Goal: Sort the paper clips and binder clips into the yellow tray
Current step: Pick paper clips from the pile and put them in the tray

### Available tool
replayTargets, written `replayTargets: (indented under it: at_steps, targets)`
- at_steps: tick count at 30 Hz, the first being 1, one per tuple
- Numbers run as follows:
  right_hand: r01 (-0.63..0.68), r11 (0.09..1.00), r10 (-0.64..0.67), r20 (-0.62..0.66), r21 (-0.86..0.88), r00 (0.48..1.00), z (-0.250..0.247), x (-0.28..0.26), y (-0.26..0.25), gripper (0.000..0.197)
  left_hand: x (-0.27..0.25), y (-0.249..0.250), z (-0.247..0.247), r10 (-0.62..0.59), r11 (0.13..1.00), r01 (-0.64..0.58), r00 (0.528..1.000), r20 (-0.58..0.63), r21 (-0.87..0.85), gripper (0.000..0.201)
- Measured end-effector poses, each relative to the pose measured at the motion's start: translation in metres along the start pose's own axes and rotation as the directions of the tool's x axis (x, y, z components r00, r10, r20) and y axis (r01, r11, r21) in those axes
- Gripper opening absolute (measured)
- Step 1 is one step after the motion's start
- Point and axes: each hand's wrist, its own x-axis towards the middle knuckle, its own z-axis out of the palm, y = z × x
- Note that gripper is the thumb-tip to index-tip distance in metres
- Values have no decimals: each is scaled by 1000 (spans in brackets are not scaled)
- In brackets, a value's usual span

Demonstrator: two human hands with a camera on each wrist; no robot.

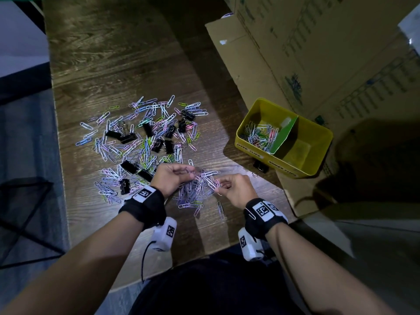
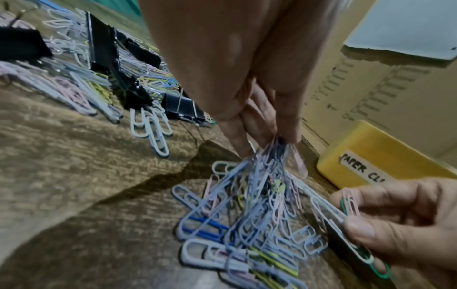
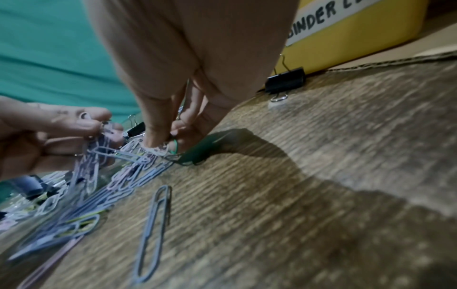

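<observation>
The dark wood-grain bench [image 1: 127, 71] carries everything; stacked brown cardboard boxes [image 1: 318, 53] stand beyond the fingers and to their right. The yellow rectangular plastic tray [image 1: 318, 144], split by a green card divider [image 1: 287, 135], sits ahead and to the right of the right hand's fingers. Its nearer-left compartment, labelled for paper clips, already holds a small heap; the other, labelled for binder clips, looks bare.

Ahead and left of the fingers spreads the loose scatter of pastel coated-wire paper clips [image 1: 145, 133] with black folded-steel binder clips [image 1: 147, 129] mixed through it. One more black binder clip [image 1: 259, 166] lies against the tray's near wall.

The left hand [image 1: 172, 178] pinches the top of a tangled bunch of clips [image 2: 259, 195] that trails down to the bench; the right hand [image 1: 236, 189] pinches a few clips at the bunch's other side, thumb against forefinger.

These clips are light, springy and slick, and they seem to hook into one another, so lifting one will likely drag its neighbours. Best taken by a pinch across a loop end. The binder clips are stiffer and heavier; grasp the body.
</observation>
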Motion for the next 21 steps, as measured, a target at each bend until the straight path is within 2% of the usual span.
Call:
replayTargets:
  at_steps: [7, 13, 16, 21]
  targets:
    - [34, 993, -26, -69, 112, 997, -3, -6, 4, 34, -2, 12, -15, -15, 975, 13, 1000, -8, -223, 23]
    - [49, 940, 2, -150, 338, 989, -15, -21, -5, 29, -2, 46, -16, 12, 936, -2, 1000, 27, -353, 21]
    - [110, 894, -12, -223, 435, 975, -33, -34, -18, 24, -1, 78, -5, 52, 913, -19, 996, 70, -408, 21]
    - [252, 799, -38, -372, 545, 927, -65, -46, -39, 29, 11, 132, 34, 149, 864, -59, 979, 142, -499, 19]
